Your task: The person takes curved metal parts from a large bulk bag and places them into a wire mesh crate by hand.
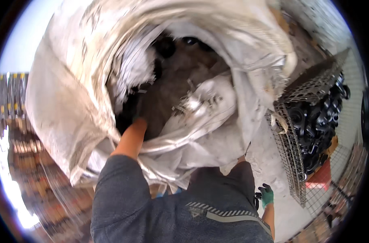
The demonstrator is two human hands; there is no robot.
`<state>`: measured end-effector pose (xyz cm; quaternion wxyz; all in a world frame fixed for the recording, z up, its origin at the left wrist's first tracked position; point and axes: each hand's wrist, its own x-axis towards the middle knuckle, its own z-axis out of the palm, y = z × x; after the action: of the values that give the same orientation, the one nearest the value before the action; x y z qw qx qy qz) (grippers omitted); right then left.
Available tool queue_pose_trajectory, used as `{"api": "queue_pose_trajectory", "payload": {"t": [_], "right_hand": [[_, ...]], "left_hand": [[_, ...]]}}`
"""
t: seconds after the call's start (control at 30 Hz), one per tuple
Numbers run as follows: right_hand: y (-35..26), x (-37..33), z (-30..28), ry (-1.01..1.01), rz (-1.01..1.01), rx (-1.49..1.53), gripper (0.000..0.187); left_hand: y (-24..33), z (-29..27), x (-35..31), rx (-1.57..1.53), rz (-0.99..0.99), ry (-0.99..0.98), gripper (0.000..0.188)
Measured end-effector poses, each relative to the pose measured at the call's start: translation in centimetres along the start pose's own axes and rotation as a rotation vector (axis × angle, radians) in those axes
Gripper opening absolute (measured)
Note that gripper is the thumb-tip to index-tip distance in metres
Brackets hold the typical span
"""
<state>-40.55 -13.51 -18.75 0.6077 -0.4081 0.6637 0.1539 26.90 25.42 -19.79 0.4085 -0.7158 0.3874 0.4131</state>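
Note:
My left forearm [131, 139] reaches down into the mouth of a large off-white woven bulk bag [67, 101]. My left hand is hidden in the bag's dark inside, so its fingers and anything in them do not show. Round black parts [166, 46] lie deep in the bag, mostly in shadow. A frayed fold of white cloth [200, 101] hangs across the opening. Low on the right, my right hand [267, 195], in a green glove with dark fingers, hangs beside my body. Its fingers look apart, holding nothing I can make out.
To the right stands a wire mesh basket [291, 162] heaped with glossy black curved parts [314, 121]. A red piece [321, 174] shows at its lower end. Pale floor [259, 162] runs between bag and basket. Stacked brown pallets or boards [34, 178] are at the left.

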Motion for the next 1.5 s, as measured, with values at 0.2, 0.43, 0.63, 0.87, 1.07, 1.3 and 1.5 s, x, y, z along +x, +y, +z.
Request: {"api": "queue_pose_trajectory", "payload": {"t": [0.2, 0.43, 0.63, 0.87, 1.07, 1.3, 1.5], "right_hand": [[1.4, 4.2, -0.3, -0.082, -0.052, 0.11, 0.041], [-9.3, 6.6, 1.6, -0.269, -0.37, 0.09, 0.037], [-24.3, -9.4, 6.1, -1.116, -0.444, 0.499, 0.075], [-21.6, -5.6, -0.1, -0.807, -0.252, 0.968, 0.043], [-20.3, 15.8, -12.1, -0.229, -0.424, 1.477, 0.03], [-17.6, 26.1, -17.0, -0.198, -0.297, 1.017, 0.038], [-10.5, 13.9, -3.9, -0.186, -0.151, 0.439, 0.042]], "left_hand": [[1.6, -5.7, -12.3, 0.187, 0.232, -0.194, 0.076], [7.4, -19.0, -26.2, -1.359, 0.034, 0.401, 0.073], [20.4, -26.8, -31.9, -1.287, 0.694, 0.623, 0.082], [37.9, -34.9, -26.0, 0.094, 1.008, 0.793, 0.063], [34.2, -32.2, -24.1, -0.525, 0.762, 0.871, 0.05], [21.4, -19.2, -18.3, -0.766, 0.275, 0.959, 0.036], [7.4, -10.7, -9.4, -1.531, -0.07, 1.107, 0.036]]}}
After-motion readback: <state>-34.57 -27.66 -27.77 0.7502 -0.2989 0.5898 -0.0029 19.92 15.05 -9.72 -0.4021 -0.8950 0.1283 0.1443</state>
